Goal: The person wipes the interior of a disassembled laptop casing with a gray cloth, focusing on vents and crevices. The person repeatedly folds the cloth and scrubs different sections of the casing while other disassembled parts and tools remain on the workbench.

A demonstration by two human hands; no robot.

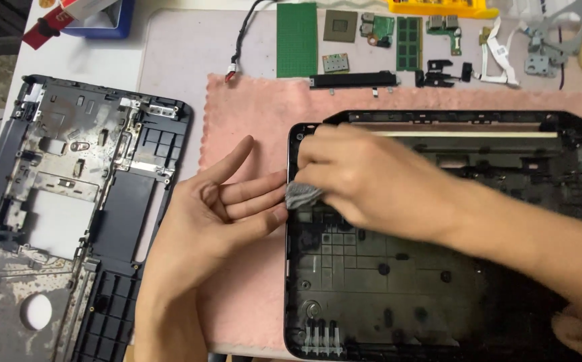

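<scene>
Black laptop base shell [438, 281] lies open side up on a pink cloth [251, 114], and both hands work at its left edge. The right hand [365, 181] is closed around a small grey wad of cloth [302, 195], pinching it and pressing it against the inside of the shell near that left wall. The left hand [220, 211] is open, fingers stretched out and loosely spread, its fingertips touching the outer left rim of the shell just beside the wad; it grips nothing. To the left of the shell, off the pink cloth and well apart from it, lies a second laptop frame [70, 214], grey and silver, tilted, with a round hole near its lower end. Beyond the far edge of the shell a row of loose parts is laid out: a green board [297, 40], a square chip [340, 25], a memory stick [409, 43], a long black strip [353, 80], small circuit boards and white ribbon cables [499, 57]. A thin black cable [241, 40] with a red plug runs down beside the green board. A yellow tray [442, 8] sits behind the row.
</scene>
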